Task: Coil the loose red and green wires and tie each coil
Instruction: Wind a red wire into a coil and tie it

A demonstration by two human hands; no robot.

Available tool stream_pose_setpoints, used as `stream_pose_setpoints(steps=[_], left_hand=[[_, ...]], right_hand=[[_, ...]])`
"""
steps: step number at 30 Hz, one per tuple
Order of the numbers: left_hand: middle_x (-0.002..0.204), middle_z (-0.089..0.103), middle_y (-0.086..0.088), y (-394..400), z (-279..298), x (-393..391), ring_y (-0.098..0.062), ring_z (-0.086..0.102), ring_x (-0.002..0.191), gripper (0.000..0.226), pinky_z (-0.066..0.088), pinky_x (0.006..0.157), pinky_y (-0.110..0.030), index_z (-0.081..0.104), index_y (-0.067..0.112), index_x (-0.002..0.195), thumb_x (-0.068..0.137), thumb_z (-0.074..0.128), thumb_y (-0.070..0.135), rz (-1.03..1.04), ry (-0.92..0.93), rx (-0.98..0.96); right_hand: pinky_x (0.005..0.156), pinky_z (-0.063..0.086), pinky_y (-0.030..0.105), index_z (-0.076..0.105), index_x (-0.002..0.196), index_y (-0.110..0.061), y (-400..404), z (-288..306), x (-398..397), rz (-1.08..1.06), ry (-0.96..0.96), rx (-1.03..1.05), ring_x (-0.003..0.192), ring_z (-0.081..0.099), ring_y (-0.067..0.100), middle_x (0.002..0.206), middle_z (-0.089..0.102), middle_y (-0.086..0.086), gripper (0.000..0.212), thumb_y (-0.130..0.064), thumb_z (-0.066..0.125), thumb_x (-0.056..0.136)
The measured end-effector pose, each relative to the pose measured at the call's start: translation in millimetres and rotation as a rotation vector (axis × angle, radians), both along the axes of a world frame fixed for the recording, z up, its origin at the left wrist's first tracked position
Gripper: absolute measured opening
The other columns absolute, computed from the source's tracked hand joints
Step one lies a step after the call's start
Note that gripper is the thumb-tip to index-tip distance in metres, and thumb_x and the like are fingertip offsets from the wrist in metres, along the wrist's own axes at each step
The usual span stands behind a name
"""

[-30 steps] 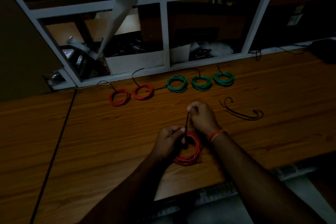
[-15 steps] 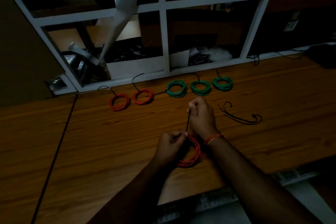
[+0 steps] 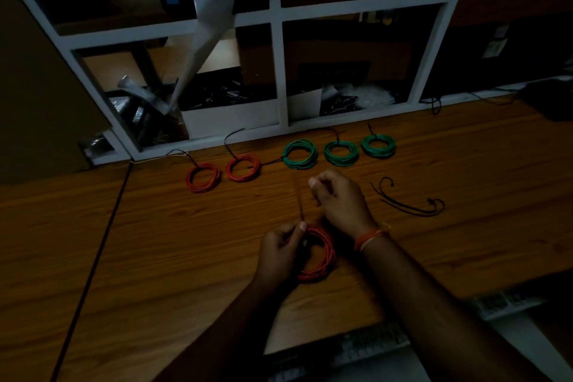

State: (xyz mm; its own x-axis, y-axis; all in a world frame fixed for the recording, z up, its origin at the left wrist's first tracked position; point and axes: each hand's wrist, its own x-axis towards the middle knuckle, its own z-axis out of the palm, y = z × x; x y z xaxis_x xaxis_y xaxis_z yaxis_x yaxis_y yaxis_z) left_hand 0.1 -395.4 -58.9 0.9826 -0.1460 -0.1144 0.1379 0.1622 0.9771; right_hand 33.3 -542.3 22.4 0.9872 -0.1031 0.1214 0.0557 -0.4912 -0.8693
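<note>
On the dim wooden worktop (image 3: 155,257), my left hand (image 3: 280,253) pinches the tie on a red coil (image 3: 319,254); my right hand (image 3: 339,198), fingers curled, seems empty. Next I judge: knotting.

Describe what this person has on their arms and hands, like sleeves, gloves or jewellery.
Both forearms are bare as far as the frame shows: no sleeves and no gloves. The right hand has a thin orange thread band round its wrist, with a paler strand beside it. The left hand and its wrist carry nothing visible. The light is dim, so any ring is too small to tell.
</note>
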Motion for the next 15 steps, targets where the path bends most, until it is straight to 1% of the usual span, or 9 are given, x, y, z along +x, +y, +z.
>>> stream_pose_setpoints(steps=[2,4,5,7,9,11,12,13,15], left_hand=[[0.085,0.06,-0.019,3.7,1.8,2.7,-0.027,0.054,0.073,0.03,0.041,0.062,-0.032,0.072,0.0,0.11,0.101,0.062,0.026,0.053,0.047,-0.106],[0.085,0.063,-0.017,6.9,7.3,7.8,-0.026,0.058,0.073,0.027,0.044,0.06,-0.031,0.072,0.002,0.111,0.101,0.06,0.024,0.08,0.04,-0.139],[0.083,0.065,-0.013,8.8,10.4,11.2,-0.025,0.059,0.072,0.026,0.045,0.06,-0.03,0.072,0.003,0.111,0.101,0.059,0.023,0.092,0.039,-0.14],[0.077,0.065,-0.006,9.0,16.5,18.5,-0.024,0.06,0.07,0.025,0.045,0.061,-0.03,0.073,0.005,0.11,0.102,0.058,0.023,0.099,0.037,-0.137],[0.079,0.066,-0.007,5.5,19.4,28.5,-0.029,0.061,0.075,0.026,0.046,0.065,-0.034,0.073,0.007,0.112,0.103,0.057,0.025,0.075,0.027,-0.099],[0.089,0.07,-0.013,-1.8,20.1,40.8,-0.039,0.068,0.085,0.028,0.055,0.072,-0.044,0.07,0.009,0.119,0.104,0.055,0.028,0.029,0.02,-0.029],[0.097,0.071,-0.015,-5.3,20.2,48.8,-0.041,0.07,0.094,0.029,0.057,0.08,-0.051,0.068,0.011,0.123,0.105,0.053,0.03,0.001,0.017,0.034],[0.107,0.072,-0.012,-9.0,20.8,58.2,-0.038,0.07,0.101,0.03,0.057,0.088,-0.054,0.065,0.014,0.127,0.106,0.052,0.031,-0.036,0.014,0.118],[0.123,0.069,-0.002,-14.6,24.0,76.0,-0.024,0.069,0.109,0.031,0.058,0.095,-0.047,0.059,0.023,0.135,0.106,0.051,0.03,-0.145,0.019,0.272]], right_hand=[[0.078,0.056,0.032,0.066,0.102,-0.022,-3.2,-6.5,-13.6,0.046,0.134,-0.058,0.087,0.065,0.009,0.093,0.068,-0.006,0.024,-0.042,0.052,0.103],[0.086,0.059,0.031,0.068,0.116,-0.028,-4.5,-18.5,-30.4,0.098,0.241,-0.004,0.099,0.067,0.007,0.105,0.07,-0.009,0.024,-0.043,0.056,0.101],[0.085,0.059,0.029,0.067,0.121,-0.03,-4.1,-24.4,-37.9,0.117,0.262,0.083,0.101,0.068,0.006,0.11,0.071,-0.01,0.024,-0.04,0.059,0.1],[0.078,0.06,0.026,0.065,0.127,-0.031,-3.8,-33.1,-47.5,0.1,0.274,0.329,0.101,0.07,0.007,0.114,0.071,-0.008,0.028,-0.03,0.063,0.1],[0.072,0.059,0.024,0.065,0.129,-0.028,-5.3,-39.9,-44.8,0.01,0.268,0.483,0.097,0.073,0.009,0.111,0.073,-0.002,0.031,-0.02,0.065,0.099],[0.07,0.06,0.026,0.066,0.129,-0.025,-10.1,-43.9,-34.5,-0.088,0.237,0.458,0.092,0.074,0.012,0.108,0.074,0.003,0.032,-0.016,0.066,0.098],[0.071,0.061,0.028,0.067,0.129,-0.023,-13.2,-45.1,-28.5,-0.13,0.224,0.421,0.091,0.074,0.014,0.108,0.073,0.004,0.033,-0.016,0.066,0.098],[0.073,0.063,0.031,0.067,0.13,-0.022,-17.9,-46.0,-22.0,-0.172,0.216,0.384,0.091,0.074,0.015,0.108,0.073,0.004,0.033,-0.016,0.066,0.098],[0.076,0.064,0.039,0.066,0.131,-0.021,-29.4,-46.3,-10.8,-0.24,0.198,0.3,0.09,0.074,0.017,0.108,0.073,0.002,0.034,-0.017,0.066,0.098]])
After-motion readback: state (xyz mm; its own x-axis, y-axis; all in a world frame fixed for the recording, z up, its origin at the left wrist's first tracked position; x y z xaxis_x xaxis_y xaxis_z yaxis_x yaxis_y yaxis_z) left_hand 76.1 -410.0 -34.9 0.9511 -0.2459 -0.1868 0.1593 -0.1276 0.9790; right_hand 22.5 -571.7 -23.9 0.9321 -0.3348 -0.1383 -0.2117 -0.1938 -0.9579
